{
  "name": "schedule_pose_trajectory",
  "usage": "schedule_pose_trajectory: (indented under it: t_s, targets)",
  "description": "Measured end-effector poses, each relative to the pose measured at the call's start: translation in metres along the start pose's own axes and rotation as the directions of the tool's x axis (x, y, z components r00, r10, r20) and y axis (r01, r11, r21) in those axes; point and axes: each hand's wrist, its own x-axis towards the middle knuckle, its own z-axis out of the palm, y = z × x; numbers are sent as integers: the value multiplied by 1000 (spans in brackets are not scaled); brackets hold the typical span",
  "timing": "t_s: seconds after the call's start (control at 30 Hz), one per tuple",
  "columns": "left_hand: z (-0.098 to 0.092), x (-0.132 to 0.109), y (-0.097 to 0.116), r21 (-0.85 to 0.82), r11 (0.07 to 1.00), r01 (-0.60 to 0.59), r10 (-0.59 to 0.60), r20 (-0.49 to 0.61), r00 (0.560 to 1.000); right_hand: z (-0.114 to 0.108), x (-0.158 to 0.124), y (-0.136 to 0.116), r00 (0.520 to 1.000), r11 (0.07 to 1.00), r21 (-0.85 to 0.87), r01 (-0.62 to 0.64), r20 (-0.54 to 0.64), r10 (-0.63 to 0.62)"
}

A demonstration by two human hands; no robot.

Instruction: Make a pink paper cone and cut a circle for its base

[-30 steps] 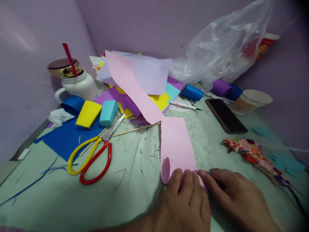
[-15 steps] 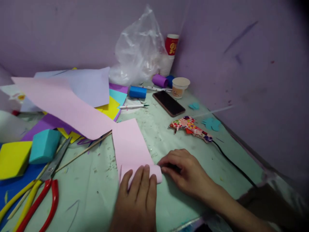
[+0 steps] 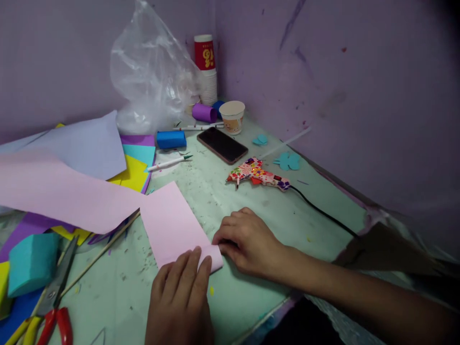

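Note:
A strip of pink craft paper (image 3: 174,218) lies on the table, its near end folded over into a flat roll. My left hand (image 3: 181,292) is over that roll, its fingers bent down onto the paper and holding it. At the roll's right end my right hand (image 3: 247,242) has thumb and forefinger pinched together on the paper's edge. The far left corner of the strip meets a larger curved pink sheet (image 3: 72,191). Beyond my right hand, a flower-patterned glue gun (image 3: 258,173) rests on its side with a black cord (image 3: 323,211).
Red-and-yellow-handled scissors (image 3: 53,292), a thin stick (image 3: 100,251) and a turquoise paper piece (image 3: 34,263) lie at left. Behind are a phone (image 3: 223,144), a paper cup (image 3: 232,117), stacked cups (image 3: 208,86), a plastic bag (image 3: 151,76), a blue roll (image 3: 171,139) and turquoise cutouts (image 3: 287,161).
The view has swung to the right, so things appear farther left. My hands stay at the folded end of the pink paper, the left fingers now more bent over it.

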Motion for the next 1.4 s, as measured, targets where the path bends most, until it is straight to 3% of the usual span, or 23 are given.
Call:
schedule_pose_trajectory:
  t_s: [0.37, 0.5, 0.63, 0.83, 0.93, 1.1, 1.4]
  targets:
    - [-1, 6, -9, -24, 998, -63, 62, -56, 996, -10, 17, -13, 981, 984, -114, -137, 121, 151]
    - [-1, 5, -8, -36, 998, -50, 48, -61, 997, -13, 21, -12, 981, 984, -126, -129, 128, 145]
    - [-1, 6, -1, -112, 992, 57, -67, -89, 994, -14, 24, -9, 979, 994, -59, -90, 178, 99]
    - [2, 3, 6, -191, 970, 150, -179, -143, 973, -13, 30, -8, 962, 985, 13, -173, 215, 166]
    - [2, 1, 4, -178, 969, 174, -198, -131, 971, -10, 28, -7, 967, 982, 119, -144, 228, 115]
    - [-2, 1, 0, -155, 981, 113, -132, -119, 984, -2, 18, -8, 991, 958, 276, -76, 129, 42]
    - [-6, 0, 1, -209, 960, 186, -216, -131, 968, 8, 15, -16, 972, 880, 414, -232, 80, 219]
